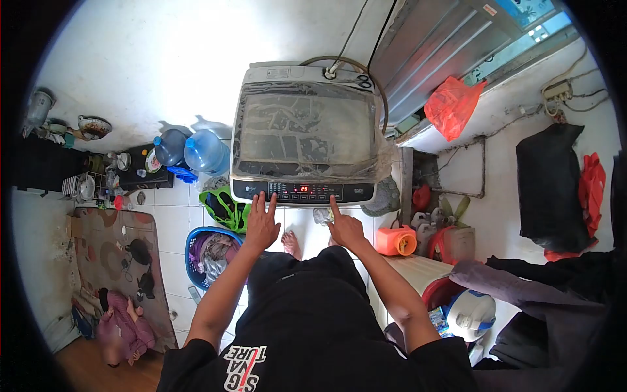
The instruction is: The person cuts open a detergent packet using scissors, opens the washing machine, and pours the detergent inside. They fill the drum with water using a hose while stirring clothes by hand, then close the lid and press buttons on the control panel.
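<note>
A top-loading washing machine (pixel 304 134) stands in front of me, its lid down under a wrinkled clear plastic cover. Along its front edge runs a black control panel (pixel 353 191) with a lit red display (pixel 304 189) that seems to read 25. My left hand (pixel 262 228) rests its outstretched fingertips on the left part of the panel and holds nothing. At the panel's right side, the extended index finger of my right hand (pixel 345 230) touches or nearly touches a button. The other right-hand fingers are curled, with nothing visible in them.
Left of the machine are blue water jugs (pixel 208 155), a green bag (pixel 224 208) and a blue laundry basket (pixel 196 261) with clothes. An orange container (pixel 396 242) sits at the right. A person (pixel 127 323) is on the floor by a mat (pixel 117 232).
</note>
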The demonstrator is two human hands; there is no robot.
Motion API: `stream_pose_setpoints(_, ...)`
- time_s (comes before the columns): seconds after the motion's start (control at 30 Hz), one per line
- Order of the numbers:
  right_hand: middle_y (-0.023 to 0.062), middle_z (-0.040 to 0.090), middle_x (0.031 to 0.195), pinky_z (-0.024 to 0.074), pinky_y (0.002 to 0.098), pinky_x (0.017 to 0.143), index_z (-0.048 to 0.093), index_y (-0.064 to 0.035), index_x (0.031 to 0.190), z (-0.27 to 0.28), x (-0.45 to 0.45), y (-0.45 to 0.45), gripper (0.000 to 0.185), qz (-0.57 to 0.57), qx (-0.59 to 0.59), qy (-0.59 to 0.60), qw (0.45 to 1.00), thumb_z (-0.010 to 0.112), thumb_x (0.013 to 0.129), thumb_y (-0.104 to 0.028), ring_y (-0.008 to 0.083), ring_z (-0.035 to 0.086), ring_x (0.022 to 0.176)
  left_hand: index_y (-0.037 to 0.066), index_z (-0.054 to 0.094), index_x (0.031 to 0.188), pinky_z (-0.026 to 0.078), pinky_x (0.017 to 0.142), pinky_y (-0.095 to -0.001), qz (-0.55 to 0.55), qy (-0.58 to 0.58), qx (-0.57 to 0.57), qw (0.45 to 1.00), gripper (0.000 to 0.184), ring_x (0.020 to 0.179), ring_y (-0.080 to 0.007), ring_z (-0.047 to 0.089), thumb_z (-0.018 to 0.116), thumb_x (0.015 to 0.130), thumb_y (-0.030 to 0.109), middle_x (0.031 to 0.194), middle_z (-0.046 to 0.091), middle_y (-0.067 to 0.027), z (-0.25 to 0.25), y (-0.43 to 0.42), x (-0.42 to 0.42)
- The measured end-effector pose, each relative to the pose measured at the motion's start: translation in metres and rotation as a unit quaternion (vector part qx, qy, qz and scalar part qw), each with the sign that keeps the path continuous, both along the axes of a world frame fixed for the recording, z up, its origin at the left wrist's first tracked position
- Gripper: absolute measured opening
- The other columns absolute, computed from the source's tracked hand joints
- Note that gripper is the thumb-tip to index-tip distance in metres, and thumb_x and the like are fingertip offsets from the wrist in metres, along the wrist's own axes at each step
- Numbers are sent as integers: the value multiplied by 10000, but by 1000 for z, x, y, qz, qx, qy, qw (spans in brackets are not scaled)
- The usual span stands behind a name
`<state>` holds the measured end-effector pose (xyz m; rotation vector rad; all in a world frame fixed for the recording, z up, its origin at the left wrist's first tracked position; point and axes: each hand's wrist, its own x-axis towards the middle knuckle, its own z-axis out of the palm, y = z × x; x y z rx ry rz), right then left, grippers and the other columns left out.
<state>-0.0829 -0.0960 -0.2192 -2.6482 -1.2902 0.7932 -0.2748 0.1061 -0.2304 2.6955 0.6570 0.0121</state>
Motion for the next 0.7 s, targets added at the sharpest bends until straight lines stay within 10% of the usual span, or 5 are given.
stream_pose_setpoints(0.5, 192, 704, 770, 539, 450, 607, 45, 48, 1530, -11, 4, 8, 937, 76, -72, -40, 994, 620, 890, -320, 343, 691, 678, 96, 261, 1534, 388, 1053, -525, -4, 11, 34, 999, 924, 1388, -513, 279, 747, 762, 244, 1501, 278, -325, -3, -2, 0)
stream_pose_setpoints(0.7, 218, 717, 837, 528, 574, 547, 41, 28, 1541, -30, 9, 7, 892, 73, -68, -36, 994, 563, 903, -314, 385, 692, 662, 91, 279, 1527, 401, 1046, -519, 2, 27, 28, 999, 920, 1381, -512, 294, 755, 756, 248, 1498, 287, -328, 1, -2, 4)
